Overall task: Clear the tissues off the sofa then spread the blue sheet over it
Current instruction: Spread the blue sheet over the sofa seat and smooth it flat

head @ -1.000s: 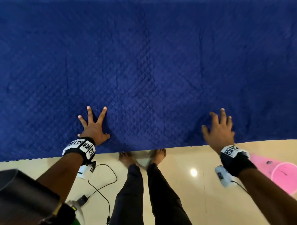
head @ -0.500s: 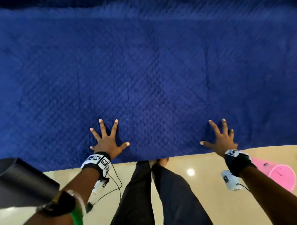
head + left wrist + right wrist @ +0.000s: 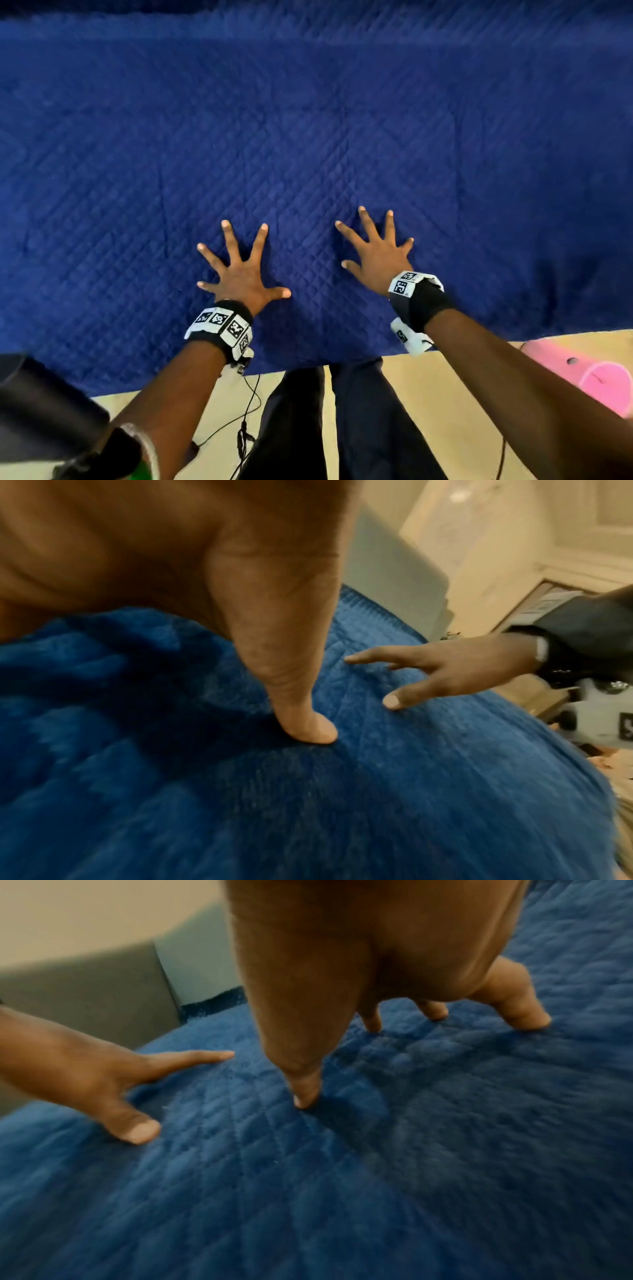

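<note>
The blue quilted sheet (image 3: 308, 137) lies spread flat across the sofa and fills most of the head view. My left hand (image 3: 239, 270) presses on it palm down with fingers splayed. My right hand (image 3: 375, 250) presses flat beside it, fingers spread, a short gap between the two. The left wrist view shows my left thumb (image 3: 301, 723) on the sheet (image 3: 308, 804) with the right hand (image 3: 445, 674) beyond. In the right wrist view my right fingertips (image 3: 306, 1096) touch the sheet (image 3: 377, 1177), the left hand (image 3: 103, 1085) at the left. No tissues are visible.
The sheet's near edge hangs by my legs (image 3: 342, 428) over a beige tiled floor (image 3: 462, 394). A pink plastic object (image 3: 589, 373) lies on the floor at right. A black cable (image 3: 246, 421) trails on the floor. Grey sofa upholstery (image 3: 103, 988) shows past the sheet's far end.
Both hands have slid inward and farther up the sheet; the right hand moved well to the left, so the two now lie close together. The view has shifted forward.
</note>
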